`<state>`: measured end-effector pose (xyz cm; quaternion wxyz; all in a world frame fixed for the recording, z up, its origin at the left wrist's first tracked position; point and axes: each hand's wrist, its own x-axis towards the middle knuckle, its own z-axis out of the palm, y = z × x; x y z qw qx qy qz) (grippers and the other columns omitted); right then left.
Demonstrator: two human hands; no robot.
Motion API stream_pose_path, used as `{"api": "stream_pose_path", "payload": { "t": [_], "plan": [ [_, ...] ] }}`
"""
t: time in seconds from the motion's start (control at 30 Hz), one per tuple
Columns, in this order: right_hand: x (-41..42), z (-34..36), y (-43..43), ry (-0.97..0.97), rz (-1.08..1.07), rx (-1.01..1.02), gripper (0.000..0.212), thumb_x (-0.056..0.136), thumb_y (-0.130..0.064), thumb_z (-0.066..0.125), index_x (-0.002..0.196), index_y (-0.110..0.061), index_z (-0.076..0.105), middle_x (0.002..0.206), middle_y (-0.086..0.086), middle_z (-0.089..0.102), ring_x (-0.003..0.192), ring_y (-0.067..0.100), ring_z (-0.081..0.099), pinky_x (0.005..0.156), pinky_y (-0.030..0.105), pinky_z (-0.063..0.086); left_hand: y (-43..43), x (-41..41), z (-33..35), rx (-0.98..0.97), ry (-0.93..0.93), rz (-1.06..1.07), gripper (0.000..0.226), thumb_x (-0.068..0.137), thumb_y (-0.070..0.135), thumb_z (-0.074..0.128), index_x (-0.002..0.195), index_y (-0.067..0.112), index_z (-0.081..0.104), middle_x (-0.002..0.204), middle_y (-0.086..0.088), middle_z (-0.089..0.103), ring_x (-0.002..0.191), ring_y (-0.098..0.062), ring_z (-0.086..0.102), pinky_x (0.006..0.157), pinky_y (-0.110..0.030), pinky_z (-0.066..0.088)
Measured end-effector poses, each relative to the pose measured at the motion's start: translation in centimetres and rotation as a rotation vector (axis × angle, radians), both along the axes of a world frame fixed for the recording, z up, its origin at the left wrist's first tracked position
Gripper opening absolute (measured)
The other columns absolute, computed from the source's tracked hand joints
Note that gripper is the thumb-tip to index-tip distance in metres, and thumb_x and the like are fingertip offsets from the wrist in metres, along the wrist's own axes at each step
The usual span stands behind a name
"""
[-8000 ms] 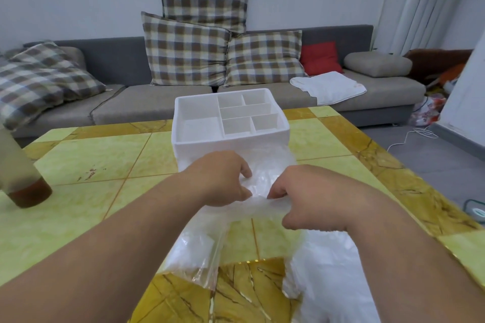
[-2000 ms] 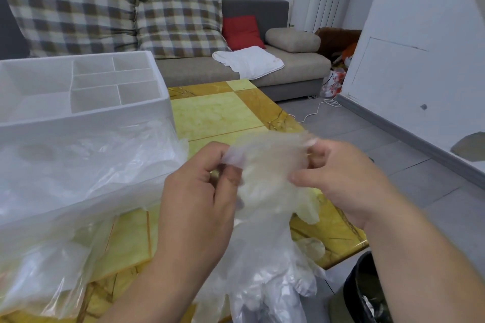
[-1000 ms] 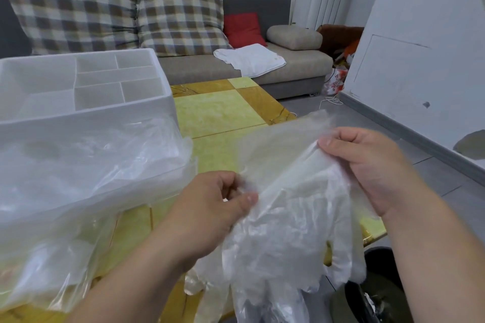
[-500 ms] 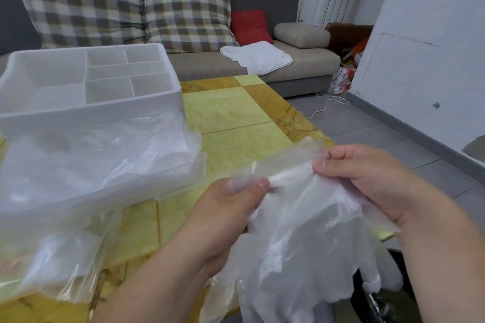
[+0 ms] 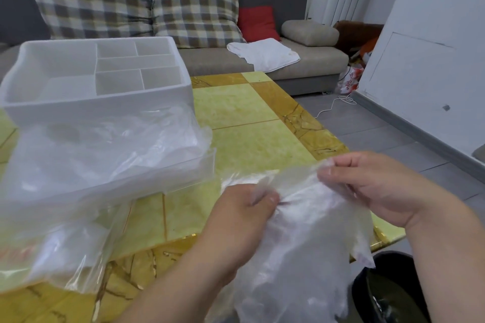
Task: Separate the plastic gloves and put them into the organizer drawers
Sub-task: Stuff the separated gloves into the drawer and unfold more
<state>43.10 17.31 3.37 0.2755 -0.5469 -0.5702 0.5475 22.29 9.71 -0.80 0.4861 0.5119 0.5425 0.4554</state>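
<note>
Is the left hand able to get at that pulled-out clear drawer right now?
Probably yes. The clear plastic drawer stands pulled out of the white compartmented organizer, close beside the left hand with only bare yellow table between. That hand, though, pinches the bunch of thin plastic gloves along with the right hand.

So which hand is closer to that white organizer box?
The left. The left hand pinches the gloves just right of the white organizer; the right hand holds them farther right.

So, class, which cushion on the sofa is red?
The small cushion standing between a checked cushion and the beige bolster; no other is red.
</note>
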Motion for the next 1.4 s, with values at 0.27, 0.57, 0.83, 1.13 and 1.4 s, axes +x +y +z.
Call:
{"api": "stream_pose_path", "payload": {
  "t": [0.27,0.57,0.83,1.13,1.4],
  "plan": [
    [-0.8,-2.0,2.1,-0.136,-0.320,0.136,0.007,0.089,-0.010,0.071,0.084,-0.006,0.073,0.070,0.009,0.071,0.061,0.023,0.067,0.086,0.046,0.056,-0.9,1.0,-2.6,0.350,0.674,-0.201,0.027,0.098,0.028,0.050,0.073,0.020,0.044,0.071,0.005,0.052,0.072,-0.014,0.049,0.069,-0.036,0.045],
    [-5.4,-6.3,3.3,-0.632,0.053,0.309,0.043,0.083,-0.029,0.077,0.125,-0.025,0.065,0.109,-0.009,0.063,0.093,0.012,0.063,0.079,0.028,0.048,0.1,0.1,-5.1,0.152,0.766,-0.182,0.038,0.098,0.023,0.051,0.063,0.013,0.038,0.071,0.000,0.049,0.072,-0.020,0.048,0.064,-0.035,0.040],
    [-6.5,-6.3,3.4,-0.548,0.090,0.308,0.036,0.080,-0.014,0.075,0.112,-0.028,0.069,0.083,-0.006,0.062,0.058,0.006,0.055,0.050,0.016,0.036,0.5,0.0,-5.3,0.105,0.784,-0.217,0.032,0.097,0.026,0.051,0.070,0.009,0.048,0.076,-0.004,0.056,0.076,-0.023,0.053,0.069,-0.041,0.045],
    [-6.7,-5.4,2.9,-0.406,0.159,0.321,0.017,0.071,-0.009,0.082,0.075,-0.019,0.068,0.073,-0.006,0.067,0.060,0.010,0.057,0.057,0.024,0.047,0.4,-0.1,-4.8,0.093,0.780,-0.234,0.038,0.097,0.025,0.052,0.063,0.015,0.039,0.071,0.000,0.050,0.074,-0.022,0.049,0.062,-0.035,0.037],
    [-6.3,-5.0,2.4,-0.385,0.243,0.217,0.037,0.079,-0.006,0.078,0.058,-0.032,0.061,0.049,-0.016,0.046,0.048,0.002,0.048,0.054,0.027,0.038,0.4,-0.3,-4.2,0.091,0.803,-0.240,0.038,0.098,0.029,0.053,0.064,0.015,0.041,0.074,0.000,0.051,0.073,-0.020,0.049,0.067,-0.037,0.042]
  ]
}}
